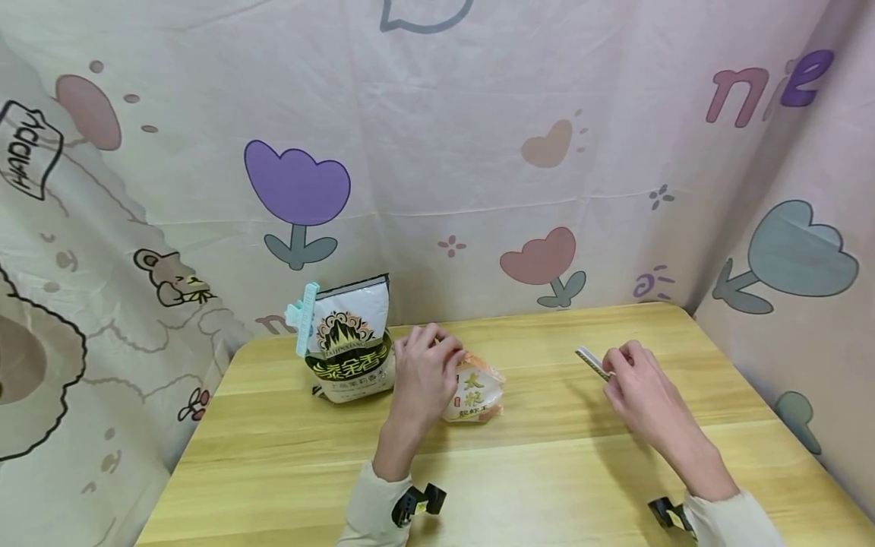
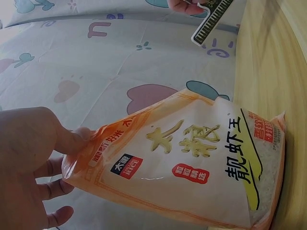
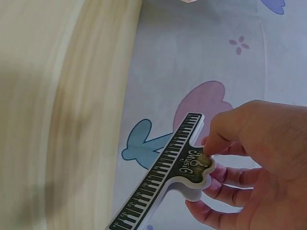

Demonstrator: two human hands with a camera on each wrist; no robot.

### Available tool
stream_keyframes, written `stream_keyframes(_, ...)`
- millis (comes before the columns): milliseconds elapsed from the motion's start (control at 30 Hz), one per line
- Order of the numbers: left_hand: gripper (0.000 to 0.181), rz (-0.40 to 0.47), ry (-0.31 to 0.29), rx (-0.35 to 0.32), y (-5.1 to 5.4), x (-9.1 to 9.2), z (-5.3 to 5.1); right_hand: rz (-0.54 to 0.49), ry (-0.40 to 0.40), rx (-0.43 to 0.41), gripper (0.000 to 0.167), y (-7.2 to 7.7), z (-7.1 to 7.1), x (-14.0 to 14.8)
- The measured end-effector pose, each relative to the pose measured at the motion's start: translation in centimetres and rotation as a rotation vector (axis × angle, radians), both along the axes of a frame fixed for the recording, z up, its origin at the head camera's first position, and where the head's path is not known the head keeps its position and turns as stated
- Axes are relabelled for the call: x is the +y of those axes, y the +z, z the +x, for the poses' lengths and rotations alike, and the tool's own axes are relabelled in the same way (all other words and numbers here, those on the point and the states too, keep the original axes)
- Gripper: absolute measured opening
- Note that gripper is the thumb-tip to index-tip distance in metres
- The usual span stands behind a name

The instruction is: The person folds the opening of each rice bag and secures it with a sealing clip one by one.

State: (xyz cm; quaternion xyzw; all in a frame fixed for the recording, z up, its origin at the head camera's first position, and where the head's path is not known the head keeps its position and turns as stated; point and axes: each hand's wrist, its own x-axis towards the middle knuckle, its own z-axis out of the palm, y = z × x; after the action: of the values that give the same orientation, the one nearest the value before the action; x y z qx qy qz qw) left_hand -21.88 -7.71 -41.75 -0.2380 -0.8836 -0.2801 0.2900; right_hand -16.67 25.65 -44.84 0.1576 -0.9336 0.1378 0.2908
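An orange and white rice bag (image 2: 192, 158) stands on the table, its top gathered between the thumb and fingers of my left hand (image 1: 425, 376). In the head view that hand covers the bag's left side. Off to the right, above the tabletop, my right hand (image 1: 642, 395) pinches a piano-keyboard clip (image 3: 163, 167) by its handle, which bears the word "Music". The clip is apart from the rice bag. Left of my left hand stands a white and black rice bag (image 1: 349, 346) with a light blue clip (image 1: 307, 319) on its upper left edge.
The wooden table (image 1: 273, 456) reaches back to a cloth backdrop (image 1: 424, 152) printed with flowers and cartoon shapes. The cloth also hangs along the left and right sides. Both wrists carry small black cameras.
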Motion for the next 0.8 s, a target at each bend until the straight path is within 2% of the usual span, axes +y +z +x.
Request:
stream_keyframes(367, 0.005, 0.001, -0.004, -0.020, 0.0, 0.1, 0.2, -0.039, 0.008, -0.011, 0.019, 0.4, -0.7, -0.7)
stream_keyframes(800, 0.003, 0.005, 0.003, -0.018, 0.0, 0.0, 0.0, -0.083, 0.041, -0.048, 0.021, 1.8, -1.8, -1.9)
